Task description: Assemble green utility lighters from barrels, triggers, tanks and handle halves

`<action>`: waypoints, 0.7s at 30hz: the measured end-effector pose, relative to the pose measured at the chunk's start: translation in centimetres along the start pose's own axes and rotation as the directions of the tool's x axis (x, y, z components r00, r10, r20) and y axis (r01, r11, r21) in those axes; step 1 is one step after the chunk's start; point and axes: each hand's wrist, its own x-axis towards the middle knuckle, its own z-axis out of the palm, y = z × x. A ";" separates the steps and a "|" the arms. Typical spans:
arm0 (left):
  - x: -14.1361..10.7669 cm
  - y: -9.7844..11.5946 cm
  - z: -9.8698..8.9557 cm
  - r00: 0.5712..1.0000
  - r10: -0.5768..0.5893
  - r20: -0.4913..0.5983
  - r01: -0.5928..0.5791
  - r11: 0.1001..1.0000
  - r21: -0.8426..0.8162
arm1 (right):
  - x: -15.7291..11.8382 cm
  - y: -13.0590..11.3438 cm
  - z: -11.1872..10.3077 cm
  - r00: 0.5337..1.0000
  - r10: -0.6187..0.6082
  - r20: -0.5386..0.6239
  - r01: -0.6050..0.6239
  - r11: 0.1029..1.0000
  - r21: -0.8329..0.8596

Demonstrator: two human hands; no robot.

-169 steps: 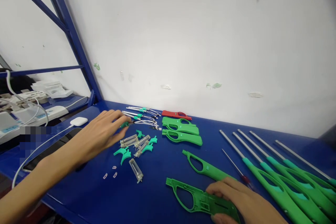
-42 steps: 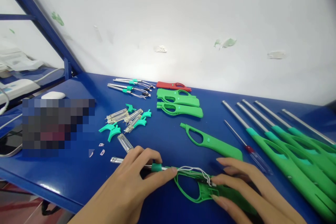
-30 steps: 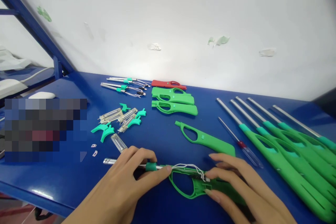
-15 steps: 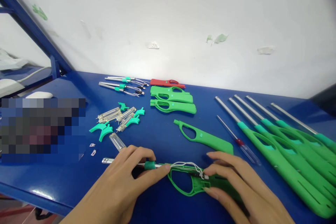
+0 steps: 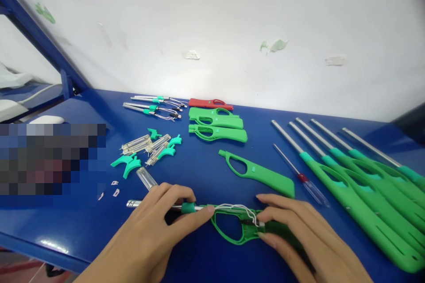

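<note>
A green half shell (image 5: 229, 241) with a loop handle lies inside-up at the front of the blue table. Along its top edge runs a metal tube (image 5: 133, 204) with a teal collar (image 5: 188, 207) and white wires (image 5: 237, 206). My left hand (image 5: 156, 225) is closed round the tube, its thumb pressing where tube meets shell. My right hand (image 5: 299, 225) is closed on the black-and-silver igniter part (image 5: 255, 222) at the wires' end, over the shell's wide part. The shell's right end is hidden under my right hand.
Behind lie another green shell (image 5: 265, 176), stacked green shells (image 5: 219, 133) and a red one (image 5: 210, 104). Clear tanks (image 5: 146, 178) and teal triggers (image 5: 132, 166) sit left, wired tubes (image 5: 142, 106) at the back. A screwdriver (image 5: 308, 185) and assembled green lighters (image 5: 358, 212) are right.
The view has shifted slightly. The igniter part sits a little lower against the shell, and my right fingertips have shifted slightly around it. My left hand keeps its hold.
</note>
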 end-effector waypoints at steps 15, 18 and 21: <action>0.0 -0.2 -0.1 1.000 0.003 -0.003 -0.003 1.000 -0.014 | -0.1 -0.1 -0.1 1.000 0.020 -0.017 -0.020 1.000 0.023; 0.1 -0.1 -0.2 1.000 0.002 0.008 -0.002 1.000 -0.021 | 0.0 0.0 -0.1 1.000 -0.009 -0.022 0.009 1.000 0.016; 0.3 0.3 -0.3 0.999 -0.040 0.002 0.040 0.999 -0.022 | 0.2 0.0 -0.1 1.000 -0.012 -0.011 0.012 1.000 0.006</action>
